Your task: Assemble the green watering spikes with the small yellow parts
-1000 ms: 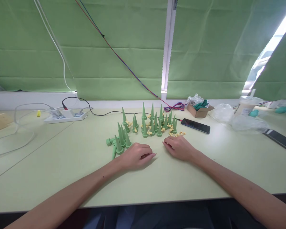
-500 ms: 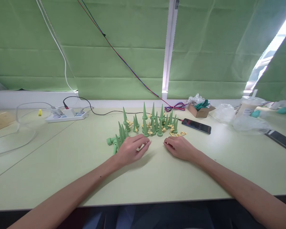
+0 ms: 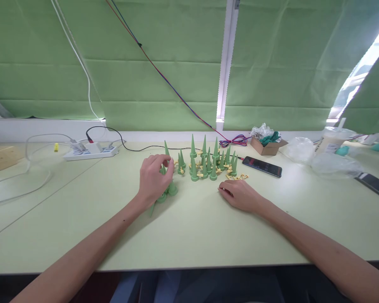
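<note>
My left hand (image 3: 156, 177) is closed at a green plant watering spike (image 3: 166, 148), thumb and forefinger around its lower part. The spike's pointed tip shows above the fingers; its base is hidden behind them. More green spikes (image 3: 172, 189) lie under and beside this hand, partly covered. My right hand (image 3: 238, 195) rests on the table with its fingers curled together, and nothing shows between them. Just beyond it lie several small yellow valves (image 3: 237, 177). A group of upright green spikes (image 3: 213, 171), many with yellow valves fitted, stands between and behind the hands.
A phone (image 3: 262, 166) on a cable lies right of the spikes. Behind it are a cardboard box (image 3: 265, 148) and coiled red and blue wire (image 3: 235, 141). A drink cup (image 3: 330, 141) and plastic bags (image 3: 300, 150) stand farther right. At left is a power strip (image 3: 91, 154).
My left hand has moved left and up to the tall spike at the left of the group, its fingers closing there. My right hand has stayed in place on the table.
</note>
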The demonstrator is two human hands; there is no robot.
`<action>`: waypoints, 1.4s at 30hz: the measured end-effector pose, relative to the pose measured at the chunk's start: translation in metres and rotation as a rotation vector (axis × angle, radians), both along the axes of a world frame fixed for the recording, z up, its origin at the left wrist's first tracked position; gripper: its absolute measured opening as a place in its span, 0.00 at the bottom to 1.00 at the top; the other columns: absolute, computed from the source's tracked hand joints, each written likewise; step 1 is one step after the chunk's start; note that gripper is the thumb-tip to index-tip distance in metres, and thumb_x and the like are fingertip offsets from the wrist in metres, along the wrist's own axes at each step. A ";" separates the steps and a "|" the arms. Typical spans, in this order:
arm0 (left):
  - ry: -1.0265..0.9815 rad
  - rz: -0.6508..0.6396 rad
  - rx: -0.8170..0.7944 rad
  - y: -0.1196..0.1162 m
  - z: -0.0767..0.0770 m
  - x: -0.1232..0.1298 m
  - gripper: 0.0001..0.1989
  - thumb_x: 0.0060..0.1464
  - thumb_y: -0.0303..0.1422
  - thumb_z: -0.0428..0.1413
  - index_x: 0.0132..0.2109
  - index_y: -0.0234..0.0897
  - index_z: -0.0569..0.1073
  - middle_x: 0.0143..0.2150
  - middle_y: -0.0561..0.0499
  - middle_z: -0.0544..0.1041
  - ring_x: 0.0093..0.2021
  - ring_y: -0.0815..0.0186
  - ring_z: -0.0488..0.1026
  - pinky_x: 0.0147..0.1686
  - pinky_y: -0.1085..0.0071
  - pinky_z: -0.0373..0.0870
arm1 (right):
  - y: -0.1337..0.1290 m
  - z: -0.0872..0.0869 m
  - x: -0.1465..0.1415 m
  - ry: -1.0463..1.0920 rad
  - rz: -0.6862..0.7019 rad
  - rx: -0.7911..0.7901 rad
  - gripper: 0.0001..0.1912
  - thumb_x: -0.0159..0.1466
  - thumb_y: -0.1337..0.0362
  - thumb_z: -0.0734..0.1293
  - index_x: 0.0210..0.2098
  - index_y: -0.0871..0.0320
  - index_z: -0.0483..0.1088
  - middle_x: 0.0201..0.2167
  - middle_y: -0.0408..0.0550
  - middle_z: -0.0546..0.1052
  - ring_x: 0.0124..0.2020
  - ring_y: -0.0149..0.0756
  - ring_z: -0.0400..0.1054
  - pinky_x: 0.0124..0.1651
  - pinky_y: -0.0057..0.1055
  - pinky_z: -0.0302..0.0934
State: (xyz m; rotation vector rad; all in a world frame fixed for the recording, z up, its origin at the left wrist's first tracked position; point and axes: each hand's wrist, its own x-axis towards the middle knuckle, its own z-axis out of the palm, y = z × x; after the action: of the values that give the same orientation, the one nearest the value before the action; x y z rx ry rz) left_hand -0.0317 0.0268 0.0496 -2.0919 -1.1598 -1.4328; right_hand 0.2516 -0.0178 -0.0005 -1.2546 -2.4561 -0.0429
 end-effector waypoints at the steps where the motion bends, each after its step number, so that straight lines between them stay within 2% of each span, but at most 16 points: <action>1: 0.010 -0.001 -0.029 0.000 -0.002 0.000 0.04 0.58 0.28 0.54 0.34 0.37 0.73 0.26 0.53 0.73 0.28 0.66 0.66 0.36 0.66 0.63 | 0.000 0.000 0.000 -0.002 0.000 -0.002 0.16 0.72 0.64 0.54 0.34 0.59 0.70 0.28 0.48 0.74 0.27 0.33 0.65 0.33 0.29 0.54; 4: 0.070 -0.008 -0.057 0.001 -0.006 0.000 0.07 0.58 0.29 0.55 0.31 0.37 0.73 0.24 0.53 0.73 0.27 0.65 0.65 0.36 0.65 0.61 | 0.000 0.000 0.000 -0.005 0.000 -0.009 0.16 0.72 0.64 0.54 0.33 0.59 0.70 0.27 0.47 0.74 0.27 0.33 0.65 0.33 0.29 0.54; 10: 0.215 -0.034 0.017 0.008 -0.009 -0.003 0.09 0.61 0.30 0.53 0.32 0.37 0.73 0.22 0.52 0.72 0.28 0.64 0.66 0.37 0.64 0.60 | 0.000 0.000 0.000 -0.006 -0.004 -0.013 0.16 0.72 0.65 0.55 0.33 0.59 0.70 0.27 0.47 0.74 0.27 0.33 0.65 0.33 0.29 0.54; 17: 0.257 -0.048 0.078 0.011 -0.011 -0.003 0.11 0.63 0.30 0.51 0.31 0.38 0.72 0.20 0.54 0.67 0.25 0.65 0.63 0.38 0.63 0.62 | 0.000 0.000 0.000 -0.002 -0.011 -0.016 0.16 0.72 0.64 0.55 0.32 0.59 0.69 0.26 0.46 0.73 0.26 0.33 0.64 0.32 0.28 0.53; 23: 0.194 -0.067 0.216 0.007 -0.006 -0.001 0.09 0.61 0.28 0.54 0.30 0.39 0.71 0.17 0.57 0.64 0.24 0.67 0.63 0.41 0.62 0.62 | -0.002 0.003 -0.002 0.020 -0.009 -0.014 0.16 0.72 0.64 0.55 0.32 0.59 0.70 0.26 0.47 0.73 0.25 0.32 0.63 0.32 0.29 0.53; 28: 0.067 -0.204 0.392 -0.005 -0.004 0.013 0.06 0.57 0.25 0.57 0.32 0.39 0.71 0.18 0.57 0.67 0.22 0.69 0.65 0.35 0.65 0.64 | -0.007 0.004 -0.010 0.108 0.044 0.037 0.17 0.73 0.63 0.54 0.37 0.60 0.71 0.28 0.48 0.75 0.26 0.33 0.65 0.32 0.29 0.53; 32: 0.047 -0.333 0.272 -0.017 -0.011 0.030 0.06 0.59 0.25 0.55 0.34 0.38 0.71 0.20 0.55 0.69 0.22 0.69 0.64 0.31 0.67 0.66 | -0.014 0.003 -0.022 0.131 0.127 0.028 0.16 0.72 0.56 0.57 0.45 0.60 0.71 0.31 0.49 0.76 0.27 0.33 0.67 0.33 0.30 0.54; 35: 0.063 -0.394 0.170 -0.022 -0.019 0.038 0.07 0.61 0.27 0.53 0.34 0.37 0.71 0.19 0.54 0.69 0.22 0.69 0.65 0.25 0.71 0.65 | -0.020 0.004 -0.033 0.138 0.184 -0.028 0.20 0.70 0.52 0.59 0.51 0.60 0.68 0.32 0.48 0.76 0.28 0.34 0.68 0.33 0.30 0.56; 39: 0.027 -0.364 0.127 -0.027 -0.024 0.042 0.08 0.63 0.29 0.51 0.34 0.37 0.71 0.20 0.54 0.72 0.19 0.73 0.66 0.22 0.76 0.64 | -0.023 0.002 -0.045 0.174 0.214 -0.104 0.25 0.68 0.48 0.62 0.54 0.60 0.66 0.34 0.49 0.76 0.31 0.36 0.69 0.34 0.30 0.57; 42: 0.027 -0.341 0.092 -0.030 -0.025 0.045 0.08 0.63 0.30 0.50 0.35 0.37 0.71 0.21 0.55 0.73 0.20 0.74 0.67 0.21 0.77 0.64 | -0.023 0.000 -0.049 0.188 0.222 -0.129 0.22 0.67 0.49 0.64 0.51 0.59 0.67 0.33 0.47 0.76 0.30 0.35 0.68 0.33 0.29 0.56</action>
State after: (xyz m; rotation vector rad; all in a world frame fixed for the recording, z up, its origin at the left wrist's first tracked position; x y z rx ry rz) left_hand 0.0128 -0.0035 0.0247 -2.3150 -0.7348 -1.5616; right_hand 0.2024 -0.0407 -0.0003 -0.9774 -2.4473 0.2837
